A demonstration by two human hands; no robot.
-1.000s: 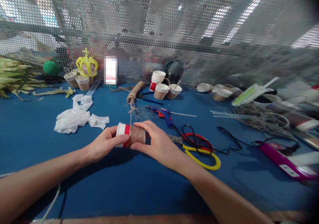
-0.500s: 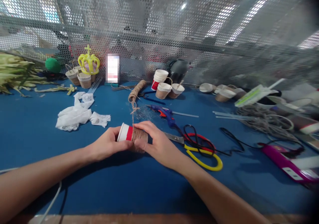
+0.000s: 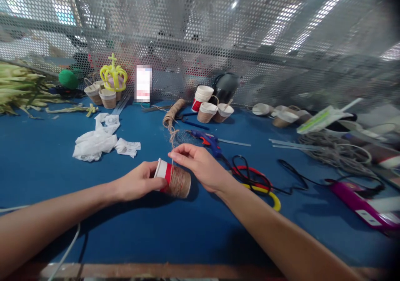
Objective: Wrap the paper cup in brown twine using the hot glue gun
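Head view: the right hand (image 3: pixel 203 166) has just come off the wrapped side of the paper cup (image 3: pixel 161 170) and now pinches the twine (image 3: pixel 172 161) between thumb and fingers, just above the cup. The left hand (image 3: pixel 137 183) grips the cup near its rim, thumb on the near side.

Position: the cup is held on its side, slightly tilted, mouth towards the person's left and base to the right. Coils cover the part towards the base; a red band and a white strip by the rim are bare. The strand runs up from the coils, through the right-hand pinch, to a loose tangle at the twine bundle (image 3: pixel 175 111).

Inference: the left hand alone now supports the cup, while the right appears to control the strand. Slack could loosen the last coils.

Nearby: glue gun (image 3: pixel 213 142) beyond the right hand; scissors (image 3: pixel 276 201) partly hidden behind the right forearm.
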